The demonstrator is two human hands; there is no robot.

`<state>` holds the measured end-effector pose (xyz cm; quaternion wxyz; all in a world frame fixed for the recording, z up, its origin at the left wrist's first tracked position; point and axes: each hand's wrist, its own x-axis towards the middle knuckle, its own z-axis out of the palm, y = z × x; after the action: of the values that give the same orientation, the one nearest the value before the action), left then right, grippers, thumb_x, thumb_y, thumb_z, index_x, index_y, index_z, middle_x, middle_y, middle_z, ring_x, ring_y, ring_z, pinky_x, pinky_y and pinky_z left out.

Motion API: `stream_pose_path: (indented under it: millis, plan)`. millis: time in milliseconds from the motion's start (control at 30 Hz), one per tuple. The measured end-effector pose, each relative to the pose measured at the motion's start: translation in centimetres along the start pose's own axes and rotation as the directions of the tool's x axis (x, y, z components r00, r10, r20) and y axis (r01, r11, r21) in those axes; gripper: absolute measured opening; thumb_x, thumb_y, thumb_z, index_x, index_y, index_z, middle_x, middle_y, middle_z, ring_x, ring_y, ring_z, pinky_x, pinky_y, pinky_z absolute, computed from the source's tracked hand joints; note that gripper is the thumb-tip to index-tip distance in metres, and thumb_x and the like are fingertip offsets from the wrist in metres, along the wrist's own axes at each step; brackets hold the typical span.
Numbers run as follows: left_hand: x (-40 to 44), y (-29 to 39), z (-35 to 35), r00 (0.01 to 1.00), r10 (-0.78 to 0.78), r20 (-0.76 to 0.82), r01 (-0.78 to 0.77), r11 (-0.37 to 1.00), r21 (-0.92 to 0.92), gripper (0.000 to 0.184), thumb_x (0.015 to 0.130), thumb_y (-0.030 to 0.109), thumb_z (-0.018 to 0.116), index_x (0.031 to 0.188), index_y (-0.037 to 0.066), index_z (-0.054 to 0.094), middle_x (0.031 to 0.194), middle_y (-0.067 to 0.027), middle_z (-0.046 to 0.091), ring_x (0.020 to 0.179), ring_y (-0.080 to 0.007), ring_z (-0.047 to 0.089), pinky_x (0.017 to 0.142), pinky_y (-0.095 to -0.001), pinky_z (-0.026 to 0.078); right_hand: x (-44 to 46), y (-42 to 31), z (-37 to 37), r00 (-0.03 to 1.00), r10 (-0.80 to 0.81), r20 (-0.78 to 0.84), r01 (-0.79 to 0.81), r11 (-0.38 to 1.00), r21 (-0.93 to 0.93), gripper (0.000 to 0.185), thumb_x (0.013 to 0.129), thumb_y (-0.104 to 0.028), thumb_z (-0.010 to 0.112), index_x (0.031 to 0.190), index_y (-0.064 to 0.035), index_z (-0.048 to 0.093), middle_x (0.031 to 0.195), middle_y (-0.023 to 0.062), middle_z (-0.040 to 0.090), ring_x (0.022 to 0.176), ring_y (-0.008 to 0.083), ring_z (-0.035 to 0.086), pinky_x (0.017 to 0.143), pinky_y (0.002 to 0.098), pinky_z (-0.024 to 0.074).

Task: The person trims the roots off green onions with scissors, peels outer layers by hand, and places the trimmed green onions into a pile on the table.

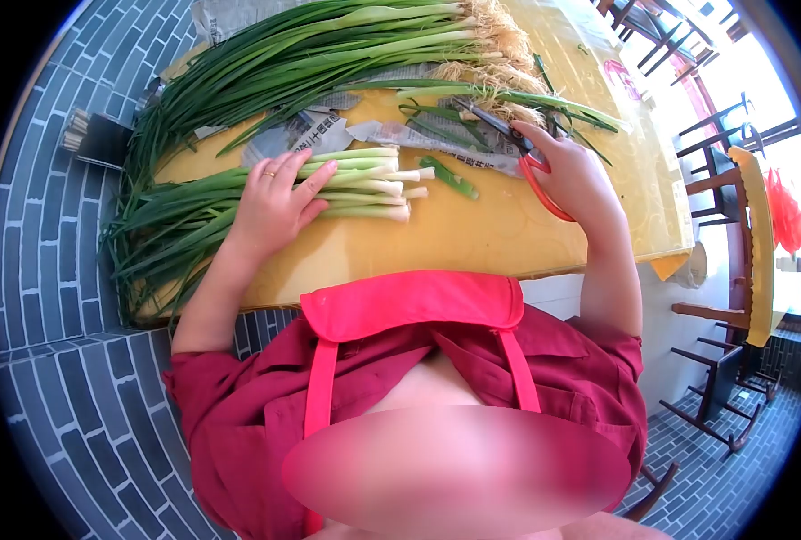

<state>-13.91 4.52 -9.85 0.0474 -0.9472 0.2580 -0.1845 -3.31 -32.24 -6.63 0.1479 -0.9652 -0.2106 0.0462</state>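
My left hand (279,193) lies over a small bunch of trimmed green onions (202,211), its fingers spread across the pale stalks. The white cut ends of this bunch point right. My right hand (567,171) grips scissors (544,192) with red-orange handles, their dark blades pointing up and left at the roots of the larger pile. That large pile of green onions (346,40) lies along the far side of the table, with tangled roots (499,45) at its right end. A short cut green piece (450,177) rests between my hands.
The yellow-covered table (436,238) has newspaper sheets (315,135) under the onions. A dark holder with sticks (99,138) stands at the left by the grey brick wall. Chairs (715,382) and another table (756,243) with a red bag (785,211) are at the right.
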Motion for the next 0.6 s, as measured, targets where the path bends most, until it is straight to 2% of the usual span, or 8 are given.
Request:
stream_pose_path:
  millis: [100,233,333,433,533,600]
  plan:
    - [0.0,0.2,-0.1,1.000,-0.004,-0.024,0.004,1.000,-0.015,0.053,0.078,0.028,0.068,0.128,0.019,0.054,0.122,-0.0134,0.053,0.109,-0.0302,0.052,0.091,-0.0447,0.039,-0.5,-0.6,-0.1,0.980,-0.192,-0.058,0.197,0.973,0.119,0.052,0.080,-0.020,0.067,0.130,-0.0263,0.051,0.078,0.0139,0.059,0.072,0.0302,0.060,0.067,0.0378,0.0477]
    - [-0.1,0.5,0.1,0.999,-0.008,-0.051,0.008,1.000,0.003,0.052,0.077,0.027,0.068,0.127,0.019,0.055,0.121,-0.0127,0.054,0.109,-0.0294,0.051,0.091,-0.0444,0.039,0.1,-2.3,0.4,0.906,-0.421,0.030,0.410,0.895,0.174,0.051,0.078,-0.014,0.066,0.127,-0.0242,0.054,0.081,0.0108,0.060,0.073,0.0277,0.060,0.066,0.0371,0.0476]
    - [-0.4,0.5,0.1,0.998,-0.007,-0.062,0.009,1.000,0.023,0.052,0.077,0.027,0.069,0.126,0.019,0.055,0.120,-0.0122,0.054,0.109,-0.0290,0.052,0.091,-0.0444,0.039,0.6,-3.0,0.5,0.922,-0.355,0.153,0.358,0.934,0.004,0.050,0.079,-0.016,0.064,0.128,-0.0235,0.054,0.080,0.0113,0.061,0.074,0.0289,0.061,0.066,0.0384,0.0476]
    - [-0.5,0.6,0.0,0.998,-0.009,-0.061,0.011,1.000,0.026,0.052,0.076,0.025,0.069,0.126,0.020,0.056,0.119,-0.0117,0.054,0.109,-0.0286,0.052,0.090,-0.0445,0.039,1.2,-2.3,0.8,0.954,-0.293,0.057,0.297,0.953,-0.067,0.042,0.085,-0.024,0.057,0.127,-0.0213,0.054,0.077,0.0163,0.063,0.074,0.0330,0.062,0.066,0.0425,0.0487]
    - [-0.5,0.8,0.0,0.998,-0.014,-0.065,0.015,1.000,0.015,0.051,0.076,0.025,0.070,0.125,0.020,0.056,0.118,-0.0112,0.055,0.109,-0.0280,0.052,0.090,-0.0444,0.039,1.5,-2.6,0.5,0.952,-0.306,-0.025,0.307,0.950,0.052,0.048,0.081,-0.019,0.063,0.128,-0.0216,0.054,0.077,0.0140,0.062,0.071,0.0311,0.061,0.064,0.0390,0.0475]
    - [-0.5,0.8,0.1,0.996,-0.012,-0.083,0.012,1.000,0.009,0.051,0.075,0.025,0.070,0.124,0.020,0.056,0.118,-0.0108,0.055,0.108,-0.0275,0.052,0.090,-0.0443,0.039,2.0,-3.4,0.6,0.964,-0.260,0.055,0.239,0.939,0.245,0.047,0.082,-0.019,0.063,0.128,-0.0210,0.054,0.078,0.0140,0.062,0.069,0.0303,0.061,0.064,0.0387,0.0475]
